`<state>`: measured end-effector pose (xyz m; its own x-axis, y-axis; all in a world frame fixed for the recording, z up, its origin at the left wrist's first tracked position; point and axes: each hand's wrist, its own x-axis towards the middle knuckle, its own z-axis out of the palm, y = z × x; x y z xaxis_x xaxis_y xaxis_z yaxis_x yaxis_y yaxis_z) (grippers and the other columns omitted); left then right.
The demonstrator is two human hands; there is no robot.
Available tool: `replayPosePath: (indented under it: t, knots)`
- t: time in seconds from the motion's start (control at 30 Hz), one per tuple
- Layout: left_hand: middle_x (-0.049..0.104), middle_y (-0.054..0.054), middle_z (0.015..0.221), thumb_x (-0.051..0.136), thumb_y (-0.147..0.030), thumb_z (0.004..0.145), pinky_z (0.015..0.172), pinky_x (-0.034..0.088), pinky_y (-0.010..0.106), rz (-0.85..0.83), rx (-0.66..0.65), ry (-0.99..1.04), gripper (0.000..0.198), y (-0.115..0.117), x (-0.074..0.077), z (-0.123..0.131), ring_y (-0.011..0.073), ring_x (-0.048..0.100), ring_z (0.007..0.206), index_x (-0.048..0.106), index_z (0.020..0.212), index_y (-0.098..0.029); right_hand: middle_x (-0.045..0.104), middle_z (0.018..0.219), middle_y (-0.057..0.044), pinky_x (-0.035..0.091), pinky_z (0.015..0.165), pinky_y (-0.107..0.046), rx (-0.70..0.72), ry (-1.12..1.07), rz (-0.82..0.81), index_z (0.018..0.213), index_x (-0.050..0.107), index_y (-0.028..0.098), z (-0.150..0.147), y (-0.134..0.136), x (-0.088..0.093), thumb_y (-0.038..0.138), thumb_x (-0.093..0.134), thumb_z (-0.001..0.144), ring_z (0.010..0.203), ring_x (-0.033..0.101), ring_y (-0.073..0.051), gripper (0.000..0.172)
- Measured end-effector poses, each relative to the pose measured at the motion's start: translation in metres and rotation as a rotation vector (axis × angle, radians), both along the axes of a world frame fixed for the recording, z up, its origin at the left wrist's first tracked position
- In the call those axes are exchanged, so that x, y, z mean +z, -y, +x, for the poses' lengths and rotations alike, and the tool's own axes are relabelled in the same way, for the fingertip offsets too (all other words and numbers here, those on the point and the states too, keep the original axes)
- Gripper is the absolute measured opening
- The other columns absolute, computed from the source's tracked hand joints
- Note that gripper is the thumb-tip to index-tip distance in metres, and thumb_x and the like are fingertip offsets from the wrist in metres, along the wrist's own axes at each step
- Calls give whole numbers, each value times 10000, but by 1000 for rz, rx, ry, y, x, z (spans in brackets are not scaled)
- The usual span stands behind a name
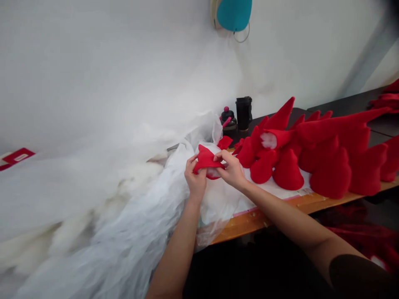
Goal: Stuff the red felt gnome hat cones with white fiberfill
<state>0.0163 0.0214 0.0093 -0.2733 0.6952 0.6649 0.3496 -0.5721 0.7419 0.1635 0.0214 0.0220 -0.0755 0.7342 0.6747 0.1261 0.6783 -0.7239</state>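
Above the near edge of the table (pixel 245 226), the person's two arms reach forward and converge, the left rising steeply, the right slanting in from the lower right. Between them hangs a small red fabric cone (pixel 205 157), its tip up and its open rim toward the person, white stuffing (pixel 212 172) showing inside. The left hand (pixel 196 176) grips its left side, fingers curled around the cloth; the right hand (pixel 231 168) pinches the rim's right side. Stuffed red cones (pixel 288 170) stand to the right.
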Motion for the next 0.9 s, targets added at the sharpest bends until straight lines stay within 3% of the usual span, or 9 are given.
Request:
replayPosePath:
  t: [0.07, 0.23, 0.37, 0.47, 0.5, 0.57, 0.67, 0.8, 0.9]
  knots:
    - [682, 90, 1075, 676, -277, 771, 852, 534, 329, -1, -10, -30, 110, 0, 0, -1, 225, 661, 977, 684, 787, -168, 589, 841, -19, 471, 665, -286, -48, 46, 31, 853, 549, 235, 1, -2, -2, 135, 579, 742, 777, 555, -180, 153]
    - [676, 94, 1054, 676, -274, 764, 818, 540, 331, 37, 6, -61, 104, 0, 3, -2, 227, 661, 964, 666, 748, -172, 618, 1025, -49, 485, 693, -301, -9, 83, 41, 1017, 567, 256, 4, -5, -4, 156, 631, 718, 868, 588, -206, 321]
    - [665, 85, 1025, 633, -173, 735, 784, 530, 318, 112, 54, -156, 169, 2, 3, 0, 213, 650, 942, 504, 627, -183, 604, 859, -17, 446, 685, -291, -144, 42, 49, 851, 544, 235, 4, -11, -8, 79, 522, 658, 788, 566, -187, 249]
    - [645, 90, 1054, 602, -109, 733, 748, 520, 291, 131, 52, -153, 151, 5, 3, 4, 207, 636, 977, 477, 712, -192, 571, 795, -6, 432, 676, -287, -169, -47, 41, 782, 508, 225, 4, -15, -11, 95, 510, 681, 743, 542, -172, 165]
    - [631, 99, 1103, 605, -111, 738, 734, 523, 284, 117, 21, -140, 139, 6, 3, 5, 208, 634, 994, 512, 802, -192, 560, 786, -4, 430, 672, -286, -157, -68, 37, 773, 498, 225, 4, -16, -12, 106, 522, 695, 732, 532, -167, 144]
    - [588, 125, 1231, 632, -140, 746, 756, 544, 292, 91, -66, -123, 333, 8, 4, 8, 224, 627, 1073, 542, 1062, -194, 539, 781, 0, 428, 662, -282, -118, -101, 25, 769, 486, 227, 4, -16, -11, 127, 560, 718, 723, 513, -161, 134]
    - [540, 145, 1369, 684, -206, 760, 988, 520, 385, 93, -166, -137, 602, 7, 6, 9, 270, 561, 1268, 465, 1321, -213, 548, 852, -9, 444, 651, -272, 17, -155, -50, 834, 508, 237, 4, -13, -8, 180, 618, 751, 773, 527, -167, 148]
    - [606, 108, 1313, 680, -228, 787, 1099, 452, 415, 52, -126, -84, 517, 2, 10, 5, 261, 578, 1258, 525, 1280, -227, 570, 1094, -38, 501, 688, -269, 289, -166, -179, 1034, 555, 263, 4, -8, 0, 275, 699, 757, 879, 563, -171, 313]
    - [632, 91, 1228, 680, -226, 770, 1061, 477, 392, 49, -70, -48, 459, 1, 12, 2, 248, 607, 1185, 550, 1210, -213, 568, 1088, -36, 496, 694, -262, 284, -120, -160, 1056, 543, 268, 2, -8, 1, 238, 682, 760, 903, 564, -172, 328]
